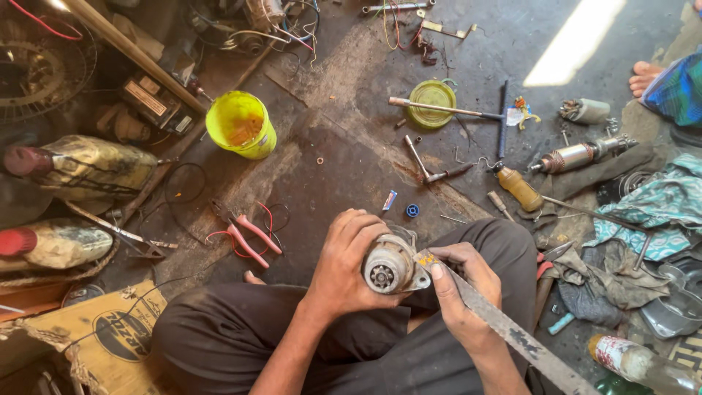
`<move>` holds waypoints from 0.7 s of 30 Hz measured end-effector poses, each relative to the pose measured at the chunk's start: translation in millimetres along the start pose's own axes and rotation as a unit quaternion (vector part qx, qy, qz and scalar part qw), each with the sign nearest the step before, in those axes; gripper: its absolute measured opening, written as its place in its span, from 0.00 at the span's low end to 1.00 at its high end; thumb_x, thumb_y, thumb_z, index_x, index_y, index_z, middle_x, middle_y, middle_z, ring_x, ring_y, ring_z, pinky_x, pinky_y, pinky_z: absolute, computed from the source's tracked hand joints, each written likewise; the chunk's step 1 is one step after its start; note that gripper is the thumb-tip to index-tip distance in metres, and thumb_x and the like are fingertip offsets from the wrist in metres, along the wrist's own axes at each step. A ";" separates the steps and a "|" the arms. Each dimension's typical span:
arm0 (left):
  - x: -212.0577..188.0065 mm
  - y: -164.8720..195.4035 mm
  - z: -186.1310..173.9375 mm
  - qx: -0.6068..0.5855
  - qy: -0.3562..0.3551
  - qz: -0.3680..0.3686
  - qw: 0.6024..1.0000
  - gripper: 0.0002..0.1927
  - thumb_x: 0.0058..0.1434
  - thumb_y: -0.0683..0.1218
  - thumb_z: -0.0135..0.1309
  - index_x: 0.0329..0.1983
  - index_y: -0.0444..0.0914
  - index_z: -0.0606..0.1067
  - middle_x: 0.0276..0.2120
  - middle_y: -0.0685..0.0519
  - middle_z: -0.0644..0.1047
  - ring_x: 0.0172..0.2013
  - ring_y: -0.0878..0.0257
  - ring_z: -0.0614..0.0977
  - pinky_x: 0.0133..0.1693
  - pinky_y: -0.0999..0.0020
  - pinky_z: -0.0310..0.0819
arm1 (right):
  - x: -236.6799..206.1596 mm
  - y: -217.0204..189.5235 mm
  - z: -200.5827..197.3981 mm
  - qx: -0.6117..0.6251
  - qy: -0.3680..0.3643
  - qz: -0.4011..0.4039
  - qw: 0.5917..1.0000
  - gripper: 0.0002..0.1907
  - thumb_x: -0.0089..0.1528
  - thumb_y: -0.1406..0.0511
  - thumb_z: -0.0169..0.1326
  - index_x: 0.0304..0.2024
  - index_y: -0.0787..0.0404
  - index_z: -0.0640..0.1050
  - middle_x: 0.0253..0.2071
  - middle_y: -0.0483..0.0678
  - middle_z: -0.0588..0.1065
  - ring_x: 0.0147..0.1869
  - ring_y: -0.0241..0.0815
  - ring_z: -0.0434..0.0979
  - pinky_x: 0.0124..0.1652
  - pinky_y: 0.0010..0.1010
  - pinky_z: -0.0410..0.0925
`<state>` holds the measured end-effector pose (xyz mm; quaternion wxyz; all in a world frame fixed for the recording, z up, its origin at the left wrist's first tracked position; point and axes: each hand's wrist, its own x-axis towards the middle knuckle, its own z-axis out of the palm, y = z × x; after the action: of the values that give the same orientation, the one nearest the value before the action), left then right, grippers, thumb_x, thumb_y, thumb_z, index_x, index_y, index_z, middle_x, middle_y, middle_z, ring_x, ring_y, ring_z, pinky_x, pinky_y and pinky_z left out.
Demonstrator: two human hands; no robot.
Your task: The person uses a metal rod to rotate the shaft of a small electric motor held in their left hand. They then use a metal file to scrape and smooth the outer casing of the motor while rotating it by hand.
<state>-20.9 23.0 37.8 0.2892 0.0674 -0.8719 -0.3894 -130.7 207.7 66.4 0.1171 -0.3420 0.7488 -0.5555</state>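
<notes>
My left hand [342, 257] grips a round grey metal motor housing [390, 265] with a small toothed gear at its end, held over my lap. My right hand [462, 285] holds a long flat worn metal blade [512, 333] whose tip rests against the housing's right edge. I sit on a dark oily floor in dark trousers.
A yellow bucket [241, 124] stands at the upper left, pink-handled pliers [247, 238] lie on the floor to the left. A hammer [439, 108] across a yellow lid, a wound armature [578, 155], a small amber bottle [519, 188] and rags lie right. Another person's foot [647, 75] shows at top right.
</notes>
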 end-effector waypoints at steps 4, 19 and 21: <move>-0.3 -1.1 0.9 -0.001 -0.006 -0.007 1.000 0.47 0.29 0.56 0.75 0.54 0.38 0.72 0.53 0.46 0.74 0.60 0.42 0.73 0.66 0.44 0.62 | 1.7 4.3 -1.2 -0.054 -0.019 -0.013 0.998 0.05 0.65 0.70 0.55 0.40 0.68 0.77 0.34 0.51 0.77 0.35 0.41 0.77 0.38 0.28 0.70; 11.7 5.9 0.3 -0.005 0.011 0.005 1.000 0.44 0.28 0.55 0.76 0.50 0.37 0.73 0.50 0.45 0.74 0.56 0.40 0.73 0.60 0.45 0.64 | 1.0 8.8 4.2 -0.073 0.047 -0.211 0.974 0.07 0.62 0.73 0.56 0.42 0.70 0.78 0.33 0.54 0.77 0.33 0.46 0.81 0.34 0.30 0.73; 10.4 6.1 1.1 -0.007 0.011 0.001 1.000 0.44 0.28 0.55 0.76 0.50 0.37 0.73 0.50 0.45 0.74 0.56 0.40 0.73 0.60 0.45 0.64 | 0.0 8.0 6.0 -0.076 0.045 -0.194 0.977 0.07 0.62 0.73 0.56 0.42 0.70 0.79 0.32 0.53 0.77 0.32 0.46 0.81 0.33 0.29 0.73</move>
<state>-29.4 24.4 46.3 0.2998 0.0684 -0.8659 -0.3944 -130.4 204.4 57.0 -0.0528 -0.4637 0.7124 -0.5240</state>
